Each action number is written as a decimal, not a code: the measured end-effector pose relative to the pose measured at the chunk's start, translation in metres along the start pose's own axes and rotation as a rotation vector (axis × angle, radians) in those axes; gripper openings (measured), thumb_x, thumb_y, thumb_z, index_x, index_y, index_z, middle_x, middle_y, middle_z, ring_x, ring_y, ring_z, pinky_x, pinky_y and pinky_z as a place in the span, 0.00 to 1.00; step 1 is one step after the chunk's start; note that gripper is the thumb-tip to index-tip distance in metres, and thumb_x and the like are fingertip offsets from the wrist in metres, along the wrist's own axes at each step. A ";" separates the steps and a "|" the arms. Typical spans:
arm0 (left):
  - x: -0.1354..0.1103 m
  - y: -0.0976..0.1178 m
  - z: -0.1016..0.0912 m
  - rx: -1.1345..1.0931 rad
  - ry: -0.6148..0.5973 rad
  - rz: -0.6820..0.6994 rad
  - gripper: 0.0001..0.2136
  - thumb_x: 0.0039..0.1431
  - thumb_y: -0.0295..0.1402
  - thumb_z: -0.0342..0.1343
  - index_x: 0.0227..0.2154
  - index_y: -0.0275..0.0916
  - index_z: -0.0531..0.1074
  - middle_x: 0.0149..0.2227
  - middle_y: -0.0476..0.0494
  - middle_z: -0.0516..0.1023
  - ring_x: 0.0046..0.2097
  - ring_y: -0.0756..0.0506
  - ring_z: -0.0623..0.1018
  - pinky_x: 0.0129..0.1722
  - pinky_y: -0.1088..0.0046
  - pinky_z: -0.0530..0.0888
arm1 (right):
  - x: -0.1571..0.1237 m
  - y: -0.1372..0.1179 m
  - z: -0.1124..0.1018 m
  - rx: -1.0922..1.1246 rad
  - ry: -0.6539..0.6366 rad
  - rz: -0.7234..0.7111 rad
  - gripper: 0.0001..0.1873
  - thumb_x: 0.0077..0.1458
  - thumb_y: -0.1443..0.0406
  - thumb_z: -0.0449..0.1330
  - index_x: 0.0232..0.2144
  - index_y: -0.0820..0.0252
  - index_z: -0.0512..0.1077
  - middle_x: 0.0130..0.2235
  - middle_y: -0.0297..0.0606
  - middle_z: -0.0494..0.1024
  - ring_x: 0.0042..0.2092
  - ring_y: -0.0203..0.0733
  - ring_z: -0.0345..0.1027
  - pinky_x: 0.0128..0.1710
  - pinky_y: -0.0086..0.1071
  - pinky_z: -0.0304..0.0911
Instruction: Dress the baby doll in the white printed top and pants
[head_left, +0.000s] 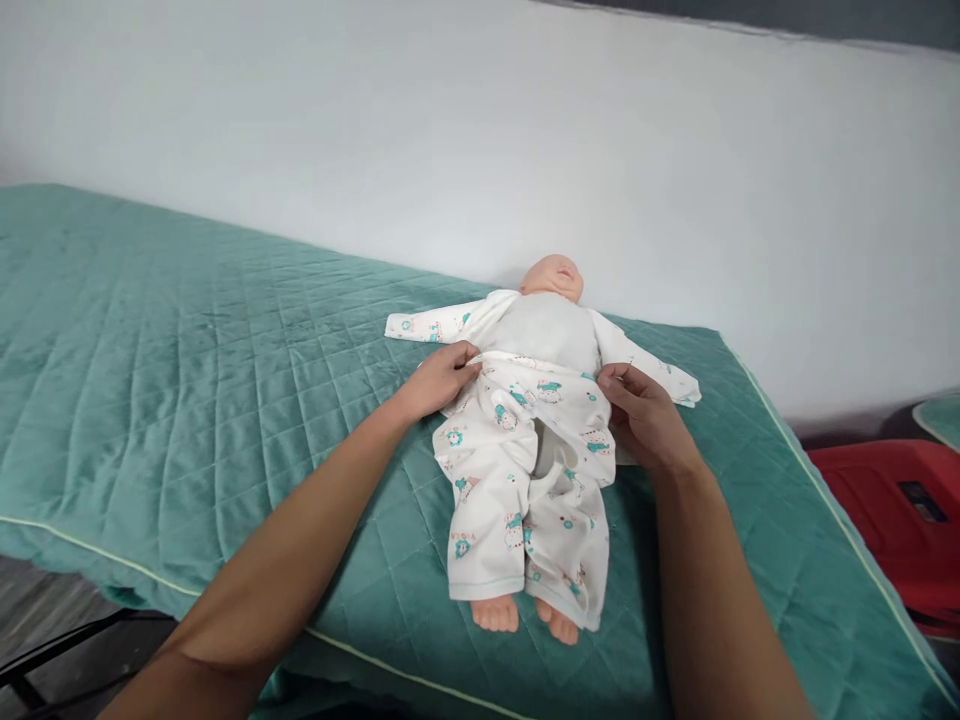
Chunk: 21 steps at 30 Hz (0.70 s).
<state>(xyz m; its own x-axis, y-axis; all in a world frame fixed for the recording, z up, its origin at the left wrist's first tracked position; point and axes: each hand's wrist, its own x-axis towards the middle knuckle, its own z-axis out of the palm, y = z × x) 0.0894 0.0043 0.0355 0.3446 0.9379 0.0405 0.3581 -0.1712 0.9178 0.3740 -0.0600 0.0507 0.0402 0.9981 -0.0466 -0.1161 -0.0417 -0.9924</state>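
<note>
A baby doll [553, 278] lies on its back, feet toward me. White printed baby pants [495, 490] cover its legs up to the waist, with an opening at the crotch and both feet showing below the cuffs. Its white printed top [634, 357] has the sleeves spread to both sides, and the pale torso shows between. At the waistband's left end, my left hand [444, 378] pinches the fabric between thumb and fingers. My right hand [646, 412] grips the waistband at the other side, its lower fingers partly hidden.
A green quilted cover [225, 400] with pale piping lies under the doll. Behind it rises a white wall [337, 120]. A red plastic chair [892, 510] stands beyond the right edge, and a dark metal frame [67, 640] shows at the lower left.
</note>
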 end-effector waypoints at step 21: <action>0.005 -0.002 0.009 0.100 0.016 0.175 0.10 0.64 0.33 0.50 0.39 0.41 0.76 0.44 0.43 0.76 0.51 0.42 0.74 0.56 0.63 0.69 | -0.007 -0.007 -0.004 -0.326 -0.146 -0.038 0.15 0.50 0.59 0.70 0.31 0.57 0.68 0.31 0.28 0.66 0.30 0.32 0.57 0.30 0.28 0.54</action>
<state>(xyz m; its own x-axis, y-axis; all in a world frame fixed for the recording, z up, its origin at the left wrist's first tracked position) 0.0981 0.0068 0.0306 0.3953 0.8957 0.2034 0.3786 -0.3607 0.8524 0.3787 -0.0669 0.0572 -0.1068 0.9942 -0.0151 0.2063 0.0073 -0.9785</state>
